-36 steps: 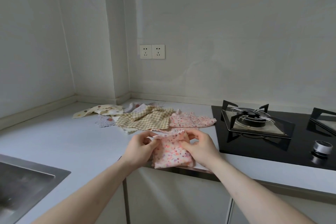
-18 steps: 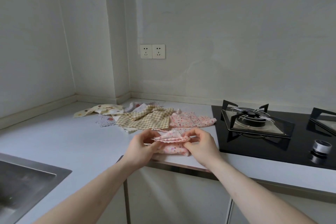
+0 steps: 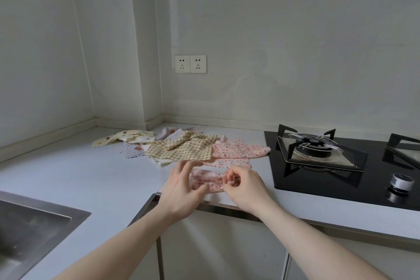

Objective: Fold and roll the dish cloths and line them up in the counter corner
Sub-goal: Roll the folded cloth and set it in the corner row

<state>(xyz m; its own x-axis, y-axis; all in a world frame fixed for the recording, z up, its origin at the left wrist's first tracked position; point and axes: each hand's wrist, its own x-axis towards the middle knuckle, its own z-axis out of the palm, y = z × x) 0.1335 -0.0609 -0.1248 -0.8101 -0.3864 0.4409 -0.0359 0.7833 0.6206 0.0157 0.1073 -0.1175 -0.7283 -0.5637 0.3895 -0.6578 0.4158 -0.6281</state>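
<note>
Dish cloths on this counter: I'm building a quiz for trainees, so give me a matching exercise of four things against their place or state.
Things:
1. yellow checked cloth
2. pink floral cloth
3. cream dotted cloth
4. sink

Places or states:
A. leftmost of the loose pile
B. held between both hands
C. set into the counter, near left
D. spread flat in the middle of the pile

Pairs: 1-D, 2-B, 3-A, 4-C

The left hand and right hand grip the pink floral cloth's ends.

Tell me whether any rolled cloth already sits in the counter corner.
No: the counter corner holds no roll, and the other cloths lie flat and loose in a heap nearer the hob.
</note>
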